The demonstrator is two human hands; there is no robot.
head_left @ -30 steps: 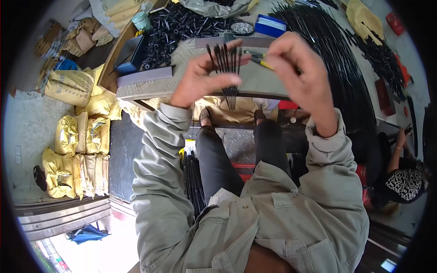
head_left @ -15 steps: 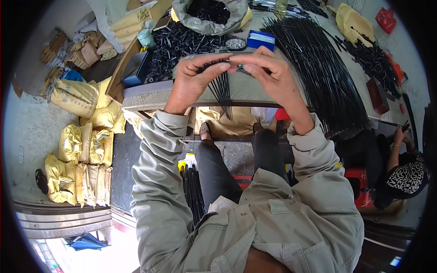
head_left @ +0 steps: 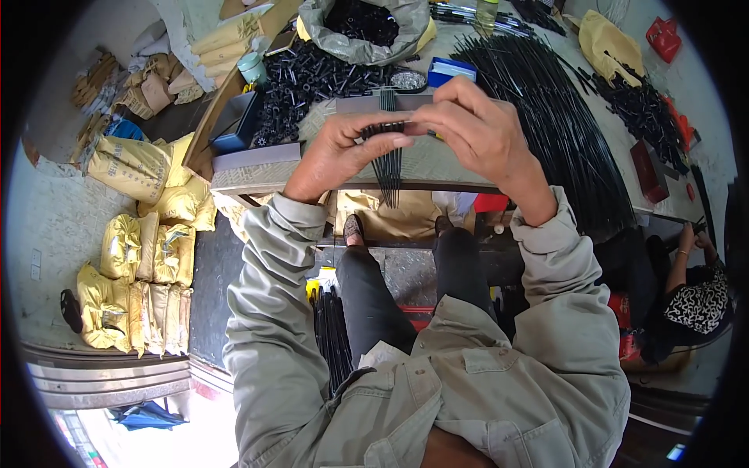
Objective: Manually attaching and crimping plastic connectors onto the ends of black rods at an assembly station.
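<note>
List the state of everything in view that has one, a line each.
Left hand: closed on held rods
Right hand: fingers bent, grip unclear
Held rods: bunched, lower ends hanging
Grey sack: open, black pieces inside
Blue box: open
Rod heap: lying loose
Yellow sacks: piled
Sleeve cuffs: folded back

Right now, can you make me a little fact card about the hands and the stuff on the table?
Left hand: pinches a row of thin dark rods between thumb and fingers
Right hand: fingertips by the left hand's fingertips; I can't tell if it grips anything
Rods in hand: lower ends hang downward
Table, left: heap of small black pieces
Table, back: open grey sack with dark pieces inside
Table, middle: blue box
Table, right: big spread of long black rods
</note>
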